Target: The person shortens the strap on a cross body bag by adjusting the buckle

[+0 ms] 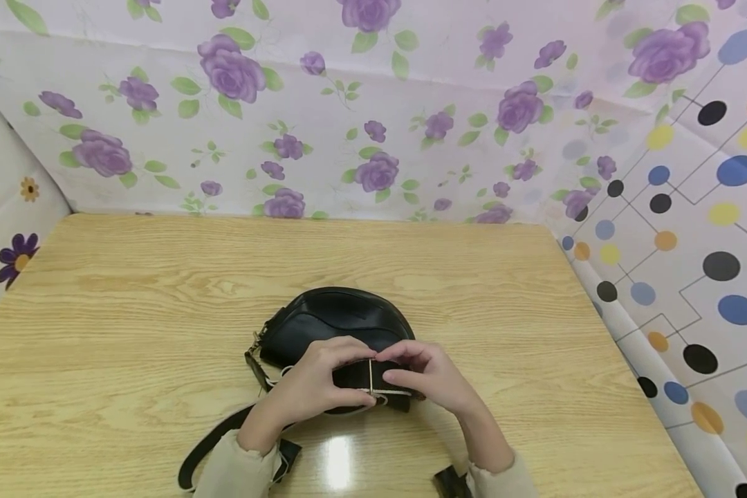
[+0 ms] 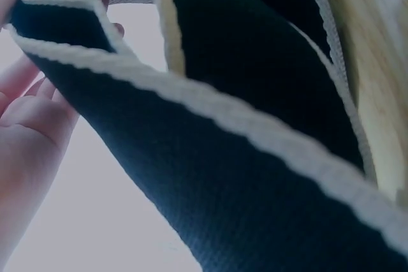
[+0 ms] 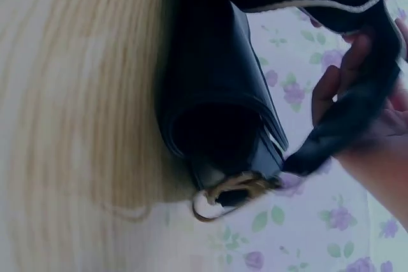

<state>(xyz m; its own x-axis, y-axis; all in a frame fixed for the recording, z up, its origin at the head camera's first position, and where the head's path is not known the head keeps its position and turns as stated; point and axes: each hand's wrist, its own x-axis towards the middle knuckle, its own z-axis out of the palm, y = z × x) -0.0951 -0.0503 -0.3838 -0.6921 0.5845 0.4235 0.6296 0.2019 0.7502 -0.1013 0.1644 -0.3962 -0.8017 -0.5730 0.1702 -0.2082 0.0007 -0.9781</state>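
Note:
A black handbag [image 1: 336, 315] lies on the wooden table with its curved top towards the back wall. In front of it is its wide black strap [image 1: 351, 377] with pale edging, carrying a thin gold-coloured buckle [image 1: 371, 377]. My left hand [image 1: 314, 377] pinches the strap at the buckle, fingers on the upper edge and thumb below. Opposite, my right hand [image 1: 432, 377] holds the strap on the buckle's right, index fingertip at its top end. Folded strap [image 2: 210, 138] fills much of the left wrist view. A brass clasp [image 3: 239, 189] joins strap and bag end in the right wrist view.
A loose length of strap [image 1: 214, 443] curves over the table beside my left forearm. Small black pieces [image 1: 289, 453] sit by each cuff. Wood-grain table [image 1: 131, 332] surrounds the bag, with a floral covering [image 1: 324, 131] behind and a dotted one [image 1: 660, 277] at the right.

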